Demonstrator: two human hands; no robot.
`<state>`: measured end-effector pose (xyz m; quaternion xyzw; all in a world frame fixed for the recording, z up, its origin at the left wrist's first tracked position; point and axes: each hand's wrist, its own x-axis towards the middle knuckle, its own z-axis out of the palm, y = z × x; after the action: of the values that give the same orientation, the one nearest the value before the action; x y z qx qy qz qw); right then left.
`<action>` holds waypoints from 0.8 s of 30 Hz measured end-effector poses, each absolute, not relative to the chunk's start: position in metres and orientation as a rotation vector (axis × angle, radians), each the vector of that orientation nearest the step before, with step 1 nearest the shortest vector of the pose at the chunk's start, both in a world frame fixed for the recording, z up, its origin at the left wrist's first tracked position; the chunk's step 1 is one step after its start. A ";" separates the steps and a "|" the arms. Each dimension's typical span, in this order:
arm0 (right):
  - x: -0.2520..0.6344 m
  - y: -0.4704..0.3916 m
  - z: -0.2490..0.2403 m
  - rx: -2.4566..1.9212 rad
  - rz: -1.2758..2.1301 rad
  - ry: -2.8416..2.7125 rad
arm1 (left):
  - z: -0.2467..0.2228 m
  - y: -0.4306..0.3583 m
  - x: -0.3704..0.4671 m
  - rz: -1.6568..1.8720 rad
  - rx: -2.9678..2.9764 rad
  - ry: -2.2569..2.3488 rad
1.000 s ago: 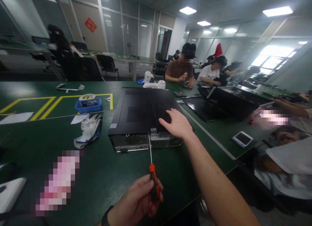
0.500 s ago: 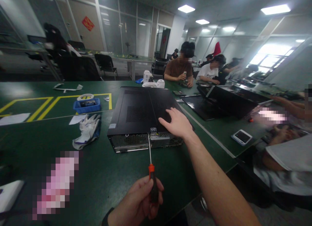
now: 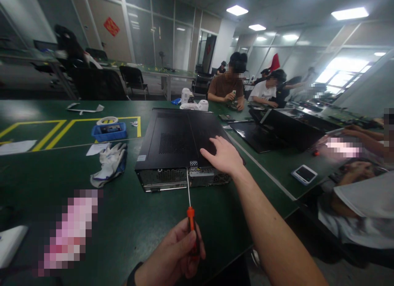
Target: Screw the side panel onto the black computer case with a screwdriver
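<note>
A black computer case [image 3: 175, 130] lies flat on the green table, its rear panel turned towards me. My left hand [image 3: 181, 245] is closed around the handle of a screwdriver [image 3: 191, 220] with an orange and black grip. Its metal shaft points away from me, and the tip meets the rear edge of the case near a small checkered label [image 3: 193, 163]. Whether the tip sits in a screw is too small to tell. My right hand [image 3: 224, 154] rests on top of the case near its right rear corner, fingers spread and holding nothing.
Left of the case lie work gloves [image 3: 111, 164], a blue bin [image 3: 109, 132] with small parts, and a tape roll [image 3: 107, 121]. White devices [image 3: 193, 103] stand behind it. At right are another opened case [image 3: 295, 125], a white-framed device [image 3: 304, 174] and co-workers seated along the table.
The left hand's fingers and thumb have shifted slightly around the screwdriver handle, which looks turned. The right hand and the case stay in place.
</note>
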<state>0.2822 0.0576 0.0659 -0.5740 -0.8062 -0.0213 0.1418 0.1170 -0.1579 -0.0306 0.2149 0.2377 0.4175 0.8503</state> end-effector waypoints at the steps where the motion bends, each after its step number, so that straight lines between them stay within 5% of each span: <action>1: 0.282 0.058 0.066 -1.658 -0.061 -2.325 | -0.031 -0.158 0.117 0.889 0.461 0.495; 24: 0.281 0.056 0.067 -1.652 -0.064 -2.326 | -0.033 -0.158 0.117 0.874 0.468 0.486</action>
<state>0.2814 0.0561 0.0665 -0.5729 -0.8066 -0.0223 0.1436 0.1175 -0.1582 -0.0326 0.2225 0.2310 0.4150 0.8514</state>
